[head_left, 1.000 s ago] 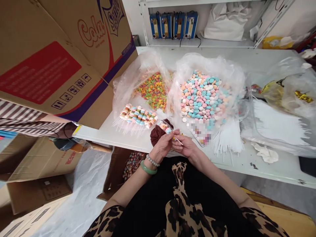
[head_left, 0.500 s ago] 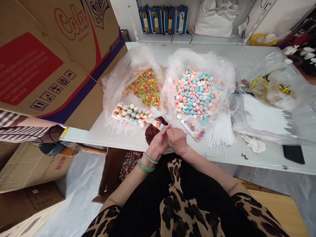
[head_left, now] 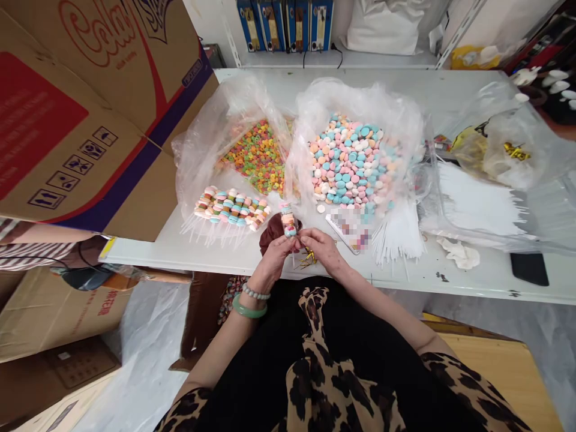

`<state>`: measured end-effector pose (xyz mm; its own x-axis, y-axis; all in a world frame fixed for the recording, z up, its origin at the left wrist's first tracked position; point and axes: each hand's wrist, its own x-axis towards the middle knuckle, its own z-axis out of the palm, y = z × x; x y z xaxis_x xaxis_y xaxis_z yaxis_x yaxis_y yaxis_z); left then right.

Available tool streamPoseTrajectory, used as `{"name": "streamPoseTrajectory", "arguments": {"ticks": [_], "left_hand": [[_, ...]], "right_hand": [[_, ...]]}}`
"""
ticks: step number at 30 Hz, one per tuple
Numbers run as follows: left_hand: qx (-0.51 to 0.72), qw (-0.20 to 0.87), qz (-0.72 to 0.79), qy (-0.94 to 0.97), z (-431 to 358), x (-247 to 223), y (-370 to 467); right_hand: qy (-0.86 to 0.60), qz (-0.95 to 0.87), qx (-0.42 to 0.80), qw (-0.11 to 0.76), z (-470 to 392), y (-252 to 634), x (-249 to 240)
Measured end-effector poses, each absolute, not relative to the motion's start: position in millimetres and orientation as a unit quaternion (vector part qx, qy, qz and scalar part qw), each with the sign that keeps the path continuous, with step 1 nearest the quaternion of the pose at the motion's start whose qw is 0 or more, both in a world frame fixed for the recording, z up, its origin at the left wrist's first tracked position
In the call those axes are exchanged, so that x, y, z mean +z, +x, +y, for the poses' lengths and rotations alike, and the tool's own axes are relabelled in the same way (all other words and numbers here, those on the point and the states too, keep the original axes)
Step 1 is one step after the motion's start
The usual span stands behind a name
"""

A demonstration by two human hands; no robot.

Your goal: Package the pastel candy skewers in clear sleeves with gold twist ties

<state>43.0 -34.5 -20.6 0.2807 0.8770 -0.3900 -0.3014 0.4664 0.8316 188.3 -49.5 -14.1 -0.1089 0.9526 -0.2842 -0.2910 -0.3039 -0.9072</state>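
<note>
Near the table's front edge my left hand (head_left: 279,252) pinches the lower end of a candy skewer (head_left: 288,219), which stands up from the fingers and looks wrapped in clear film. My right hand (head_left: 320,247) meets it there, its fingers closed on gold twist ties (head_left: 308,258). A brown cloth item (head_left: 270,233) lies behind my left hand. To the left, several finished-looking skewers (head_left: 231,207) of pastel candies and rings lie side by side. Behind are a bag of colourful rings (head_left: 258,157) and a bag of pastel candies (head_left: 348,162).
A large cardboard box (head_left: 135,108) stands at the left. White sticks (head_left: 398,237) and a printed card (head_left: 348,229) lie right of my hands. Farther right are more white sticks (head_left: 481,198), crumpled tissue (head_left: 459,252) and a black flat object (head_left: 530,268).
The skewer has turned from slanting left to nearly upright. Gold twist ties now show at my right fingers. The camera view has shifted slightly.
</note>
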Motion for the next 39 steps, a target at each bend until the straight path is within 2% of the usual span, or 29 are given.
{"name": "streamPoseTrajectory", "arguments": {"ticks": [3,5,7,9,11,13,15,17,20,24,26,29,35,39], "left_hand": [[0.300,0.771,0.458,0.324,-35,-23,59],[0.289,0.752,0.489,0.334,-38,-25,70],[0.344,0.661,0.547,0.382,-43,-27,77],[0.408,0.532,0.579,0.463,-47,-31,78],[0.438,0.441,0.585,0.520,-47,-36,73],[0.447,0.425,0.589,0.523,-44,-42,66],[0.450,0.459,0.593,0.484,-39,-47,62],[0.446,0.515,0.589,0.434,-36,-50,61],[0.425,0.582,0.591,0.363,-35,-46,66],[0.412,0.598,0.618,0.300,-36,-35,69],[0.411,0.599,0.624,0.287,-35,-31,67],[0.404,0.610,0.623,0.277,-32,-29,68],[0.381,0.648,0.605,0.264,-30,-24,75],[0.379,0.655,0.595,0.269,-33,-21,79]], "right_hand": [[-0.467,-0.312,0.689,0.458,-41,186,-12],[-0.490,-0.262,0.669,0.493,-37,185,-15],[-0.509,-0.241,0.630,0.535,-35,188,-19],[-0.527,-0.286,0.608,0.521,-36,200,-24],[-0.566,-0.405,0.565,0.443,-42,220,-29],[-0.625,-0.561,0.431,0.329,-51,243,-34],[-0.652,-0.686,0.254,0.197,-62,261,-41],[-0.640,-0.749,0.142,0.095,-71,269,-49],[-0.626,-0.772,0.093,0.051,-77,268,-58],[-0.628,-0.773,0.058,0.062,-76,265,-62],[-0.637,-0.761,0.081,0.096,-76,269,-61],[-0.652,-0.704,0.198,0.197,-72,276,-57],[-0.601,-0.455,0.540,0.375,-54,279,-36],[-0.562,-0.438,0.547,0.439,-47,251,-19]]}}
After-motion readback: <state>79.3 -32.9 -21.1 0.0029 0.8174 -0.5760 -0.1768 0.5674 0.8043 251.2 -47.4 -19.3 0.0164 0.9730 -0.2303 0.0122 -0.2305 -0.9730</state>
